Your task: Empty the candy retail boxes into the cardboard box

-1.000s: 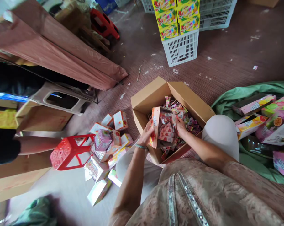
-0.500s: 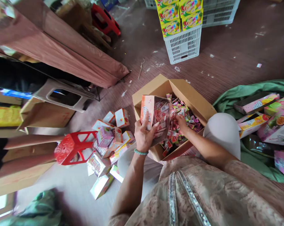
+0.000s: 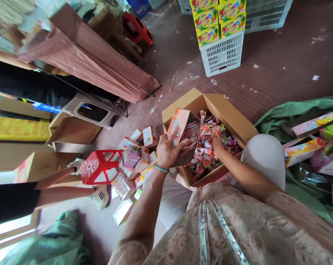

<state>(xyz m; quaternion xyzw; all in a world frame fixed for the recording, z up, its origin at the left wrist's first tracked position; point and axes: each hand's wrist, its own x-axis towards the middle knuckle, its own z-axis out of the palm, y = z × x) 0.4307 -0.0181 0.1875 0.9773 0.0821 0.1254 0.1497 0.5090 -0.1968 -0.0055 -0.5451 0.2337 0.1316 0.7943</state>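
My left hand [image 3: 168, 151] grips an orange-and-pink candy box [image 3: 178, 127], thumb and fingers on its sides. The box is tilted over an open cardboard carton [image 3: 224, 112], its dark inside turned toward the right. Small candy packets [image 3: 206, 141], pink, red, green and purple, lie in a loose heap in the carton. My right hand [image 3: 217, 143] is down at this heap, right of the box, fingers curled. What lies in its fingers is hidden among the packets.
Several candy boxes [image 3: 132, 156] lie piled at left beside a tipped red stool [image 3: 96, 167]. Another person's leg and shoe [image 3: 100, 197] are near it. More boxes [image 3: 304, 150] rest on green cloth at right. A white crate [image 3: 223, 55] with yellow boxes stands ahead.
My right hand has moved from the box's opening to the heap. Packets seen inside the box have left it, and the heap shows more red ones. The camera view has shifted.
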